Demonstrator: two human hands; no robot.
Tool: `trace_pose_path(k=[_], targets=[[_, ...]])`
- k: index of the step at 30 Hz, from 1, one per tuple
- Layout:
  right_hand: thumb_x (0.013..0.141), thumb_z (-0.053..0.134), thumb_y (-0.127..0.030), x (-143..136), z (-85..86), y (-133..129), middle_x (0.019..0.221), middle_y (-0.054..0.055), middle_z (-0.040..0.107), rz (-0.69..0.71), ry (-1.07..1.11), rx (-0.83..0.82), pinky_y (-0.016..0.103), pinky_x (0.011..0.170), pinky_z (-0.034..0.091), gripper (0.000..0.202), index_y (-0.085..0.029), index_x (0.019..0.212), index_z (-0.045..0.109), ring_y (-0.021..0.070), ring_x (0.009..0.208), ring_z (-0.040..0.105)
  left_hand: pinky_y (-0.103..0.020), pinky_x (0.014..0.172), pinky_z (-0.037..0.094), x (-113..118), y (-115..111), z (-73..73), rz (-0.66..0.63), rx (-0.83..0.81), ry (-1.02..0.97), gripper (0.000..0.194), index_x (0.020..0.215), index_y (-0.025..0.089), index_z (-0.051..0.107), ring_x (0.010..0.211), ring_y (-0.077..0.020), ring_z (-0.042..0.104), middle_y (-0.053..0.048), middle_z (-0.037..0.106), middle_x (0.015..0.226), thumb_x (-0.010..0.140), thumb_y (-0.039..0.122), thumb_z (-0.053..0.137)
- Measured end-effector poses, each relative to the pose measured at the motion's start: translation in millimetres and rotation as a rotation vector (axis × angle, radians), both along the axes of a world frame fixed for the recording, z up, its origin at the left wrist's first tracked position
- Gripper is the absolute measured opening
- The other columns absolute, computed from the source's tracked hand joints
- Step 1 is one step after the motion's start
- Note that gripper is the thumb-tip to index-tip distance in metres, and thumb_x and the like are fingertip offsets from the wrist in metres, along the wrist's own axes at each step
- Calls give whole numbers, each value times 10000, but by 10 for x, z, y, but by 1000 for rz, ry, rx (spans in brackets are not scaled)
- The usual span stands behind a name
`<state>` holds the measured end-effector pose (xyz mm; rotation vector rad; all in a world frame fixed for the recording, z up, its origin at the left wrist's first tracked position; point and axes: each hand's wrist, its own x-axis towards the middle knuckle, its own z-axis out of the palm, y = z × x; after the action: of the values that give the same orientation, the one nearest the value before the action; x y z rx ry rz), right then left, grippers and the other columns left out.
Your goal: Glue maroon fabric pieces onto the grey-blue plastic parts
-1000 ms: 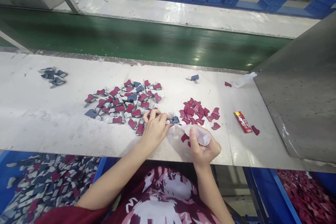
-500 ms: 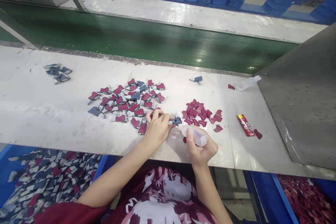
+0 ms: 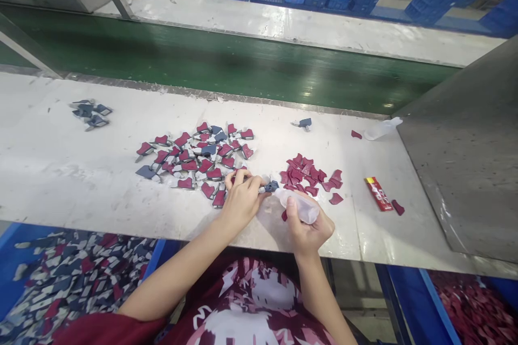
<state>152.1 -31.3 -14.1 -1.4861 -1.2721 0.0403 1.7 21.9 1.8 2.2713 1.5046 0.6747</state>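
My left hand [image 3: 242, 194] is closed on a small dark blue and grey plastic part [image 3: 272, 187], pinched by its grey end. In my right hand [image 3: 309, 229] is a translucent squeeze bottle [image 3: 300, 207], tilted so that its tip meets or nearly meets the blue part. Beside my left hand spreads a heap of grey and blue parts [image 3: 188, 164], many with maroon faces. A pile of loose maroon pieces [image 3: 303, 172] lies just beyond the bottle. One more maroon piece [image 3: 284, 215] shows partly behind my right hand.
On the white worktop [image 3: 101, 172] are a few blue parts [image 3: 91, 113], a lone blue part [image 3: 303, 123], a red wrapper [image 3: 379, 194] and another translucent bottle [image 3: 382, 129]. Filled blue bins [image 3: 156, 259] stand below. A green belt [image 3: 243, 62] runs behind; a metal box [image 3: 469, 172] bounds the right.
The bottle and my right hand have shifted slightly up and left, bringing the tip onto or very close to the blue part. My left hand stays in place.
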Motion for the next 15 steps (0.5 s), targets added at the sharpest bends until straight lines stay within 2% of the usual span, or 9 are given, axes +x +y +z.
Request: trace_pose_path(k=[6, 9, 12, 15], targets=[[846, 718, -380, 126, -62, -16, 882, 103, 773, -184, 192, -9, 380, 697, 630, 279, -142, 989, 744, 256, 769, 753, -508, 1031, 283, -14, -2, -25, -9, 19, 13, 88, 977, 221, 649, 1093, -299, 577, -61, 783, 971, 901, 244, 685], [836, 726, -407, 375, -50, -22, 955, 126, 748, -297, 267, 26, 432, 727, 631, 369, -122, 1070, 708, 281, 834, 746, -525, 1043, 273, -13, 2, -9, -10, 56, 30, 90, 972, 223, 659, 1111, -308, 580, -73, 775, 969, 907, 278, 688], [744, 809, -422, 696, -22, -52, 967, 89, 712, -377, 298, 62, 439, 788, 618, 413, -156, 1017, 651, 267, 867, 736, -541, 1058, 264, -11, 10, 55, -24, 117, 38, 86, 991, 229, 661, 1182, -325, 566, -71, 770, 979, 921, 277, 678], [657, 871, -393, 940, -16, -97, 976, 61, 709, -331, 407, 61, 416, 837, 601, 510, -211, 976, 517, 250, 911, 743, -540, 1066, 293, -15, 25, 138, -35, 131, -13, 94, 998, 228, 659, 1236, -331, 556, -60, 770, 986, 916, 267, 686]])
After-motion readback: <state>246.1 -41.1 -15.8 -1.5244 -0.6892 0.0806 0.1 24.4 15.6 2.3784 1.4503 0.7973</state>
